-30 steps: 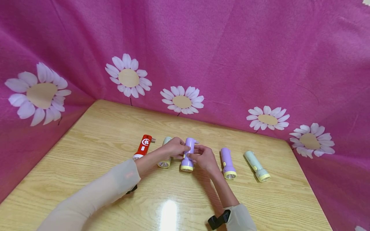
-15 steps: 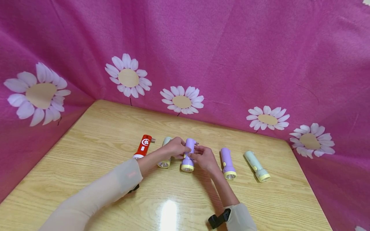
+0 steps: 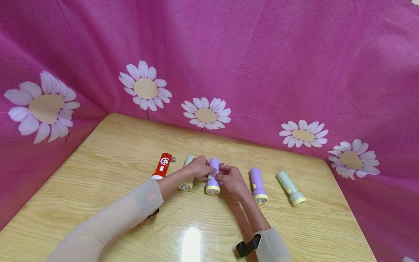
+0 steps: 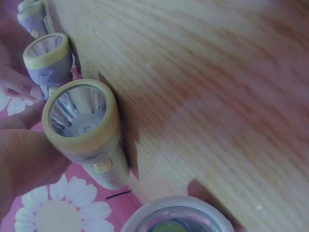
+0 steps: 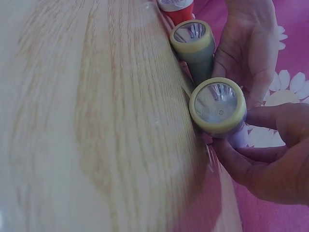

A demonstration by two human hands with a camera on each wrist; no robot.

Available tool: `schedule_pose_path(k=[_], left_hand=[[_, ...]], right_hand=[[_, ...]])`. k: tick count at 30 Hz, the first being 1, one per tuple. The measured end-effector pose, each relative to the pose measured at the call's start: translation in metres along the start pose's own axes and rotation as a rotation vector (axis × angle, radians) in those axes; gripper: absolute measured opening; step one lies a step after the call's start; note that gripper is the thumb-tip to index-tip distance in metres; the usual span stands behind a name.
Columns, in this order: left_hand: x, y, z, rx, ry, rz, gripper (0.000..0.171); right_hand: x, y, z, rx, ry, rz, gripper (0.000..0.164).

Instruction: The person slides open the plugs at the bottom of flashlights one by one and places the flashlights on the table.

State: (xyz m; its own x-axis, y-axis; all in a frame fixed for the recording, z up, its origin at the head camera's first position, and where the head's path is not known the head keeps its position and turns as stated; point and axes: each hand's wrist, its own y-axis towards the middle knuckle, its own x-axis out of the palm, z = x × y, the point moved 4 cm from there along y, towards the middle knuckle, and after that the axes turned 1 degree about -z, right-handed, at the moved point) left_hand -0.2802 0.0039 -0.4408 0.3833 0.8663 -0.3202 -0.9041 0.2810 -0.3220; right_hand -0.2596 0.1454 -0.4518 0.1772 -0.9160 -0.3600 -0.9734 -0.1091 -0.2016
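Near the middle of the table, both hands are on a purple flashlight [image 3: 212, 187] with a yellow rim, its lens facing the person. The left hand [image 3: 198, 167] pinches its body from the left, thumb on top. From the right, the right hand [image 3: 232, 179] grips the same body between thumb and fingers. A bit of metal plug [image 3: 222, 163] shows at its far right side. In the right wrist view, the purple flashlight [image 5: 219, 108] has fingers of the right hand [image 5: 280, 159] around its body. A pale green flashlight [image 4: 82, 116] lies beside the left hand, partly hidden by it.
Farther left lies a red flashlight [image 3: 162, 165] with metal prongs sticking out. To the right are another purple flashlight [image 3: 258, 183] and another pale green one [image 3: 290, 188]. Pink cloth [image 3: 255, 72] with daisies borders the wooden table [image 3: 131, 138] behind and at the sides.
The held purple flashlight has rolled slightly between the hands, and less of its plug shows at the right. Both hands stay almost in place. The other flashlights have not moved.
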Motion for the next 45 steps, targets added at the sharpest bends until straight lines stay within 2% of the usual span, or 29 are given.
schedule_pose_path(k=[22, 39, 45], left_hand=[[-0.0002, 0.0021, 0.0014, -0.003, 0.066, 0.005, 0.017], [-0.0016, -0.0006, 0.0024, -0.004, 0.096, 0.03, 0.014], [-0.0035, 0.0004, 0.0045, -0.002, 0.161, 0.05, 0.016]], right_hand=[[-0.0011, 0.0045, 0.0015, 0.019, -0.022, -0.021, 0.044], [0.0002, 0.0028, -0.0011, 0.006, -0.105, 0.016, 0.045], [-0.0006, 0.0032, -0.0006, 0.006, -0.092, 0.012, 0.044]])
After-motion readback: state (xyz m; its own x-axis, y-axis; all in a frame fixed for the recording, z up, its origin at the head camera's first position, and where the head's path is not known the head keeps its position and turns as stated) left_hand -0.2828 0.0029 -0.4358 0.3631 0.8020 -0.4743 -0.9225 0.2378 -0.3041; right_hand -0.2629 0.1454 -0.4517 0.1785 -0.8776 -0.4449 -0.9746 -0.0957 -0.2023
